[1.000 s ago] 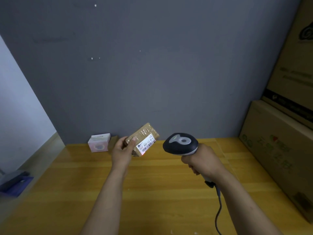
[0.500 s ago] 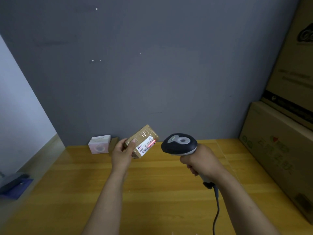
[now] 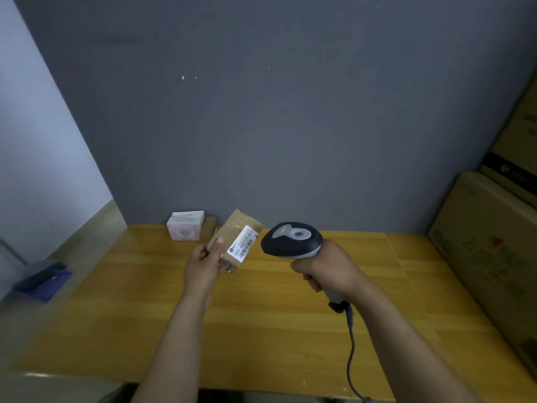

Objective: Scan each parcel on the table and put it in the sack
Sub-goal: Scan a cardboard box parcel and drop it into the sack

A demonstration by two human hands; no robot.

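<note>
The left hand point(image 3: 203, 261) is closed around the near end of a brown parcel point(image 3: 236, 237) and holds it up off the table point(image 3: 261, 330). The parcel's long axis runs up and away from that hand, tilted toward the right hand. Its white barcode label point(image 3: 243, 247) lies along that axis on the face turned toward the right. The right hand point(image 3: 328, 270) is wrapped tight round the grip of a scanner point(image 3: 292, 239), whose dark head sits just beside the label, apart from it, with its window facing left at the barcode. A cable point(image 3: 350, 350) trails from the handle toward the person.

So the label lies directly between the two hands. No red scan line shows on it, so whether the read has happened cannot be told.

The sack is not in view. The next move probably falls to the left hand, which alone has the parcel.

Beyond the left hand, against the wall, a pink-and-white box point(image 3: 186, 225) stands on the table with a small brown box point(image 3: 209, 226) touching its right side. These are likely the parcels left to scan.
</note>
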